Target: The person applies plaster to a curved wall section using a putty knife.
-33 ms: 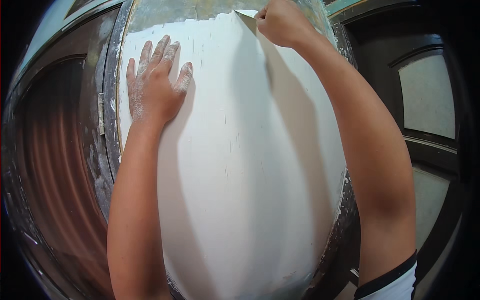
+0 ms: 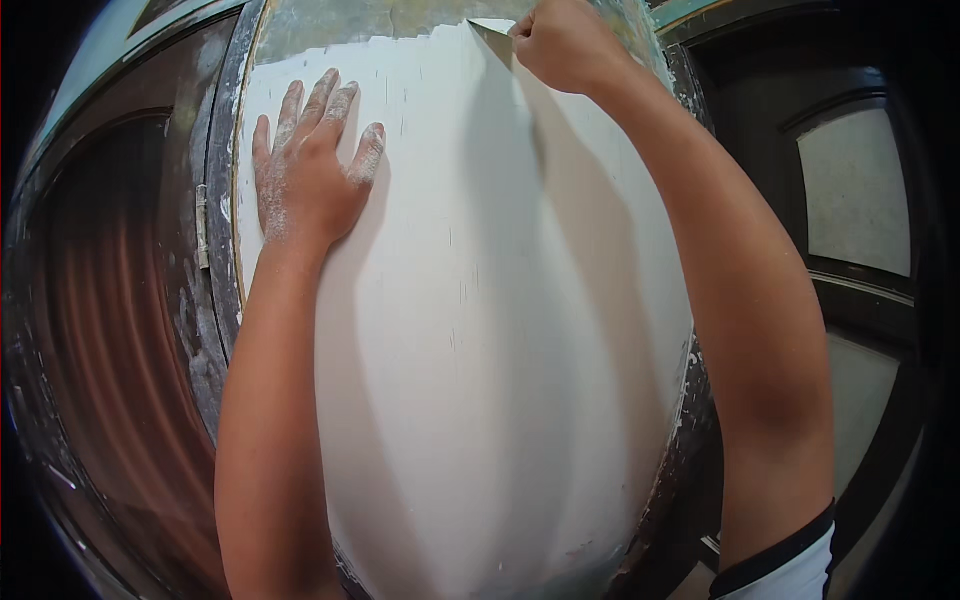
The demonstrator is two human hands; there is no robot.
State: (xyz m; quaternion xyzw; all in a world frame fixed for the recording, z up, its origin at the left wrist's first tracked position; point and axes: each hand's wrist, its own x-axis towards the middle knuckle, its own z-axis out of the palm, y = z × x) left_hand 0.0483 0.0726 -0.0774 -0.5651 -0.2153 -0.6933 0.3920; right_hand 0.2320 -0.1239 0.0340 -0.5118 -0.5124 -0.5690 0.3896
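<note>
My left hand, dusted with white powder, lies spread on a panel coated in white filler. My right hand grips a thin metal putty knife at the panel's upper edge, where the white coat meets a rough grey-green uncoated band. The knife's handle is hidden in my fist, and its blade reaches leftward onto the ragged top of the coat. Both forearms cast long shadows down the panel.
A dark brown door with a pale, paint-marked hinge is at the left. At the right is a dark door or frame with pale inset panels. Smeared, worn frame edges border the white panel on both sides.
</note>
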